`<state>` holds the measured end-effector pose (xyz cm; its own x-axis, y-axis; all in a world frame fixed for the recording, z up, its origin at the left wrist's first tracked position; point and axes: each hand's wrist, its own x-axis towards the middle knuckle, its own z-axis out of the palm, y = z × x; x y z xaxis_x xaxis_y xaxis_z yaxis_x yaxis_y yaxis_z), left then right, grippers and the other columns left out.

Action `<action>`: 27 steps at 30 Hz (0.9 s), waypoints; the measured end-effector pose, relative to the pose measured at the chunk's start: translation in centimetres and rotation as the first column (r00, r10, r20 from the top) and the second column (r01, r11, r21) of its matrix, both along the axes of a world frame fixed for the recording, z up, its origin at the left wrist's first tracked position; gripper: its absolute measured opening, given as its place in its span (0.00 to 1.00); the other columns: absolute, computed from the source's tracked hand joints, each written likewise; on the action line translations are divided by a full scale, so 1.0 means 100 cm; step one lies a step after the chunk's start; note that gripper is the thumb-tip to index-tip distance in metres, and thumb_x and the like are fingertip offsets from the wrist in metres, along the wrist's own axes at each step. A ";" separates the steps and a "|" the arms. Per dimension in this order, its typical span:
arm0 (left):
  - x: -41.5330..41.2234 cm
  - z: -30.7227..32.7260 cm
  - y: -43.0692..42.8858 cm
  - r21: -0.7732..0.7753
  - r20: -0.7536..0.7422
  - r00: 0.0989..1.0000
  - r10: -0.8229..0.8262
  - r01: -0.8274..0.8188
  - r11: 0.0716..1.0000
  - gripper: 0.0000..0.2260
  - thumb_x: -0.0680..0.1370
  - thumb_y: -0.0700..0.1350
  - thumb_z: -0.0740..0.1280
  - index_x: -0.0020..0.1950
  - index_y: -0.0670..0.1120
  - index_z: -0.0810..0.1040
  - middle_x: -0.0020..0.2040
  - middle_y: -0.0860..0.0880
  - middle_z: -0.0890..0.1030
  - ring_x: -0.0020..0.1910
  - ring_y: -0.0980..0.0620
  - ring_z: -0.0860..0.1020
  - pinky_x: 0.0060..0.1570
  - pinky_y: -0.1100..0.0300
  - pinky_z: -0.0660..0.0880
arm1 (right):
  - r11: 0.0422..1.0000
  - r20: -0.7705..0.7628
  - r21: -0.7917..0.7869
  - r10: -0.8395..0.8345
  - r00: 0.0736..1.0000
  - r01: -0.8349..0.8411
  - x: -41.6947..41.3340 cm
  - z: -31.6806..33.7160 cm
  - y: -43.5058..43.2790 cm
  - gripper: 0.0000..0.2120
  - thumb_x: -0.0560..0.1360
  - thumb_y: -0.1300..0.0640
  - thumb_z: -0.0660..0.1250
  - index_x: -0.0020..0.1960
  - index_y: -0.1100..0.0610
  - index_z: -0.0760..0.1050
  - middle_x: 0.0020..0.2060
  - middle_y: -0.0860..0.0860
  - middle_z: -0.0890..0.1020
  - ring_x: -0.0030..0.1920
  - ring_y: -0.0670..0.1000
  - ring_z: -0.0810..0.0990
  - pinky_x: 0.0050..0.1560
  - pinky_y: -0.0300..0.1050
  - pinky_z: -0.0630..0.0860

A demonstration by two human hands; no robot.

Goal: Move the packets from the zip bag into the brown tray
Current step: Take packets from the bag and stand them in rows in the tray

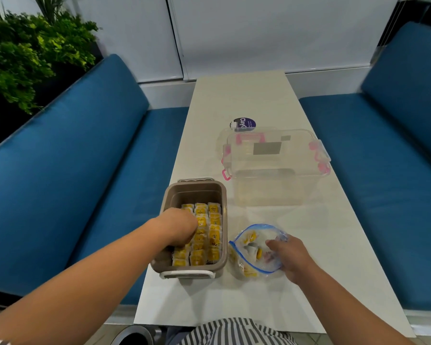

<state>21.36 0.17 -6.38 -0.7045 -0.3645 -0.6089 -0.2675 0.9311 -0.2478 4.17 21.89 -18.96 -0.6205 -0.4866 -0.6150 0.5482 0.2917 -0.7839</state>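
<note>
On the pale bench (241,95), the brown tray (194,192) stands at the near left edge, one white handle toward the person. Yellow packets (214,232) fill the nearer part of the tray floor in tidy rows, while the far end of the floor is bare. The left grip (182,227) reaches down into the tray over the left rows with its knuckles up. Its fingers curl downward out of sight behind the back of the hand, so I cannot tell whether they pinch a packet or only touch the rows. Just beside the tray on its right lies the zip bag (249,247), its blue-edged mouth gaping upward. A few loose packets (250,236) show inside it, partly blurred by the crumpled plastic. The right grip (289,257) holds the bag at its right side, thumb on the rim of the mouth and fingers closed round the plastic. Farther along the bench is a clear box (271,170) with pink latches, and behind it a round purple label (243,123) shows. Blue cushioned seats (72,158) run along both sides, with a green plant (23,58) at the far left.
</note>
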 end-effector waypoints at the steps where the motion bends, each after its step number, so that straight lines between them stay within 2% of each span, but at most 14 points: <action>1: -0.002 0.007 -0.001 0.015 -0.045 0.999 0.024 -0.023 1.000 0.08 0.76 0.44 0.70 0.55 0.48 0.82 0.50 0.48 0.82 0.47 0.48 0.81 0.51 0.54 0.80 | 1.000 0.000 0.004 -0.007 1.000 0.007 -0.001 0.000 0.002 0.09 0.76 0.70 0.68 0.56 0.65 0.79 0.45 0.64 0.83 0.44 0.63 0.83 0.48 0.57 0.79; 4: -0.012 0.031 0.004 0.069 -0.280 0.949 0.143 -0.129 0.989 0.08 0.77 0.51 0.70 0.56 0.54 0.82 0.51 0.53 0.83 0.48 0.52 0.80 0.50 0.56 0.79 | 1.000 0.000 0.001 -0.021 1.000 0.021 -0.003 0.004 0.007 0.09 0.76 0.70 0.68 0.56 0.64 0.79 0.45 0.62 0.83 0.43 0.61 0.83 0.46 0.56 0.78; 6: -0.020 0.043 0.017 0.179 -0.467 0.850 0.244 -0.179 0.967 0.07 0.78 0.52 0.68 0.54 0.55 0.82 0.49 0.55 0.83 0.47 0.55 0.80 0.49 0.57 0.78 | 1.000 -0.010 -0.001 -0.021 1.000 0.021 -0.002 0.007 0.010 0.08 0.76 0.69 0.68 0.55 0.63 0.78 0.44 0.61 0.82 0.41 0.60 0.82 0.44 0.54 0.77; 8: -0.030 0.051 0.043 0.347 -0.587 0.738 0.333 -0.142 0.927 0.06 0.79 0.50 0.67 0.53 0.54 0.83 0.46 0.57 0.83 0.46 0.57 0.79 0.49 0.60 0.76 | 1.000 -0.034 0.000 -0.020 0.999 0.020 0.000 0.013 0.013 0.06 0.76 0.69 0.68 0.52 0.62 0.76 0.41 0.60 0.81 0.37 0.58 0.81 0.42 0.52 0.75; 10: -0.044 0.049 0.073 0.492 -0.598 0.692 0.405 -0.081 0.867 0.06 0.79 0.48 0.67 0.53 0.53 0.83 0.45 0.57 0.83 0.45 0.58 0.79 0.48 0.63 0.74 | 1.000 -0.061 -0.009 -0.028 0.998 0.028 0.002 0.016 0.016 0.05 0.76 0.69 0.67 0.50 0.62 0.74 0.38 0.60 0.80 0.35 0.57 0.79 0.41 0.51 0.74; 13: -0.065 0.017 0.109 0.564 -0.524 0.736 0.428 -0.077 0.822 0.08 0.80 0.45 0.66 0.55 0.52 0.84 0.47 0.54 0.84 0.47 0.55 0.79 0.50 0.61 0.75 | 1.000 -0.113 -0.004 -0.019 0.993 0.019 0.006 0.021 0.020 0.05 0.75 0.70 0.65 0.49 0.63 0.74 0.39 0.60 0.80 0.37 0.58 0.78 0.40 0.50 0.75; 16: -0.080 -0.028 0.129 0.467 -0.429 0.837 0.339 -0.115 0.877 0.12 0.78 0.43 0.66 0.59 0.53 0.83 0.55 0.48 0.83 0.53 0.47 0.80 0.56 0.58 0.74 | 1.000 -0.091 0.010 -0.027 0.995 0.028 0.007 0.023 0.028 0.05 0.75 0.69 0.64 0.49 0.63 0.75 0.40 0.61 0.80 0.38 0.57 0.78 0.40 0.49 0.75; 19: -0.084 -0.050 0.138 0.345 -0.382 0.886 0.263 -0.127 0.930 0.13 0.75 0.45 0.70 0.60 0.52 0.84 0.55 0.46 0.83 0.51 0.45 0.81 0.55 0.57 0.75 | 0.999 -0.080 0.001 -0.032 0.996 0.032 0.005 0.028 0.040 0.06 0.77 0.69 0.62 0.49 0.60 0.74 0.37 0.56 0.78 0.35 0.52 0.76 0.37 0.46 0.74; 23: -0.087 -0.061 0.142 0.353 -0.435 0.847 0.306 -0.153 0.923 0.15 0.72 0.46 0.71 0.58 0.53 0.83 0.49 0.47 0.83 0.47 0.45 0.81 0.49 0.58 0.76 | 1.000 -0.128 -0.015 -0.027 0.991 0.026 0.006 0.027 0.053 0.07 0.77 0.70 0.60 0.49 0.61 0.73 0.37 0.55 0.77 0.33 0.48 0.77 0.35 0.44 0.75; 27: -0.080 -0.070 0.150 0.398 -0.522 0.765 0.377 -0.172 0.901 0.13 0.77 0.51 0.66 0.60 0.54 0.82 0.49 0.48 0.78 0.47 0.45 0.80 0.47 0.55 0.76 | 0.999 -0.205 0.014 -0.026 0.978 0.029 0.010 0.022 0.055 0.05 0.77 0.69 0.61 0.49 0.61 0.72 0.38 0.55 0.77 0.36 0.50 0.74 0.35 0.41 0.72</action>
